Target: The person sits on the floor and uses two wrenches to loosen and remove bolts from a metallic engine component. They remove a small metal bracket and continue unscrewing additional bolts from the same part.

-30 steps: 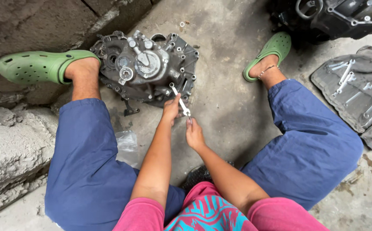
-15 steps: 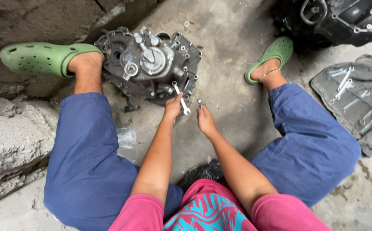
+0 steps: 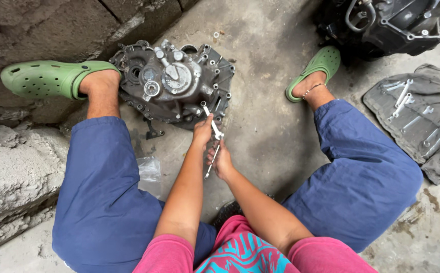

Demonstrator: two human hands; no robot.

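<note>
rough grey concrete floor (image 3: 260,136) spreads out under you in the head view, with a crumbling stone wall (image 3: 22,167) along your left side. you sit low with both knees apart in blue trousers, a green perforated clog (image 3: 48,78) on your left foot and a green clog (image 3: 318,68) on your right. between your feet lies the dark grey cast-metal engine casing (image 3: 174,86), flat on the floor, studded with bolts and a round silver cover. your left hand (image 3: 203,132) is closed around a slim silver wrench (image 3: 211,121), whose far end touches the near edge of the casing. your right hand (image 3: 222,161) sits just below it, fingers curled on a second thin silver wrench (image 3: 211,163) that angles down toward you. the two hands are touching or nearly so. to your right, a grey cloth tool roll (image 3: 422,121) lies open with a row of silver spanners on it, and a black engine block (image 3: 392,23) rests beyond it. a crumpled clear plastic bag (image 3: 149,169) lies beside your left leg.
</note>
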